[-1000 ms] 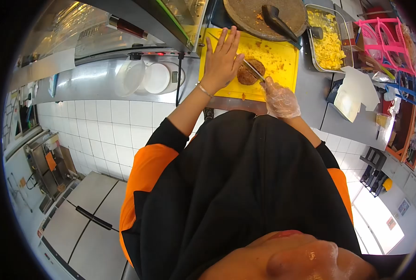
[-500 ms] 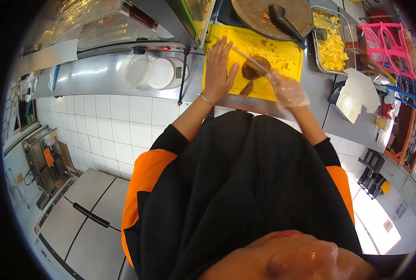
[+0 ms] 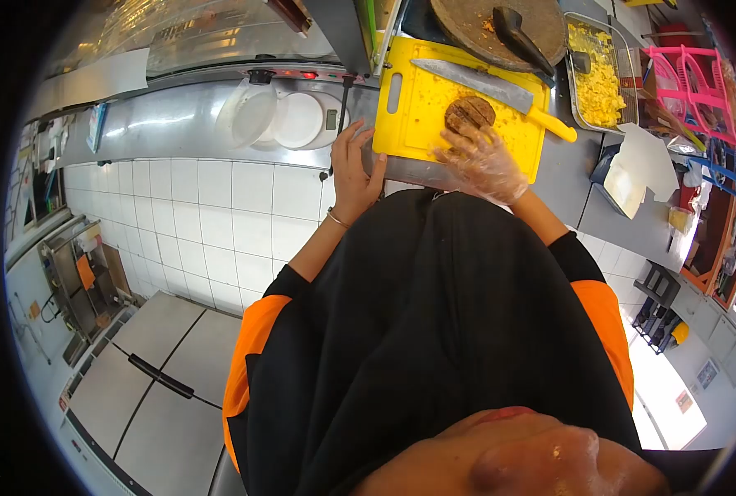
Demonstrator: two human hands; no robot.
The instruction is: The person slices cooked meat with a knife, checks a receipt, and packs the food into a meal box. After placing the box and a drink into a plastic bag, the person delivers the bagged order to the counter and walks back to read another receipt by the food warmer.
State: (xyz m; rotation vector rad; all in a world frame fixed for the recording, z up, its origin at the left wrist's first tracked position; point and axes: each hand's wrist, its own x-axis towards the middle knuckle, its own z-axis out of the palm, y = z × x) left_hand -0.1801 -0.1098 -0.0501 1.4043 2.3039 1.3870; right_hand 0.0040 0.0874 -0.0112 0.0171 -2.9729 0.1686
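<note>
My left hand rests at the counter's front edge, fingers apart, just left of the yellow cutting board. My right hand, in a clear plastic glove, is on the board with its fingers bent down at the near side of a round brown patty-like piece of food. Whatever lies beneath these fingers is hidden. Dark cut lines cross the brown piece. Behind it a large knife lies flat, its yellow handle pointing right over the board's edge.
Behind the board stands a round stone mortar with a dark pestle. A tray of yellow chopped food is to the right, near an open carton. A white kitchen scale sits left of the board.
My right hand has let go of the knife, now lying behind the brown piece, and has come down near that piece. My left hand has moved off the board to the left.
</note>
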